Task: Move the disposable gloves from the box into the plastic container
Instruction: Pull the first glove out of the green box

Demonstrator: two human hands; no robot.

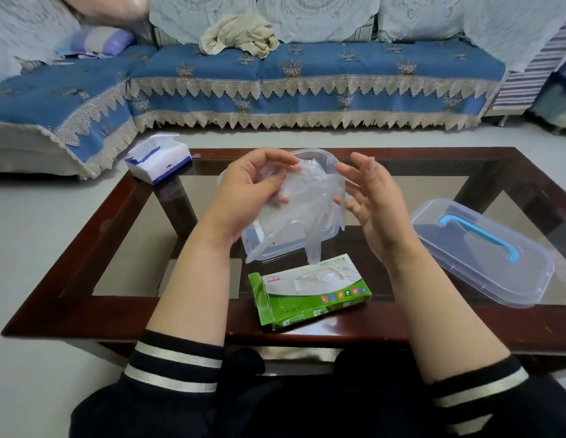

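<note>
Clear plastic glove (302, 203) hangs from your left hand (247, 197), pinched by thumb and fingers, above the plastic container (322, 237). Your right hand (370, 200) is just beside it, fingers loose, and I cannot tell if they touch. Behind the green box (310, 290) the glass table (123, 248) holds a lid (484, 251); a blue sofa (275, 77) stands beyond. Both forearms reach forward.
</note>
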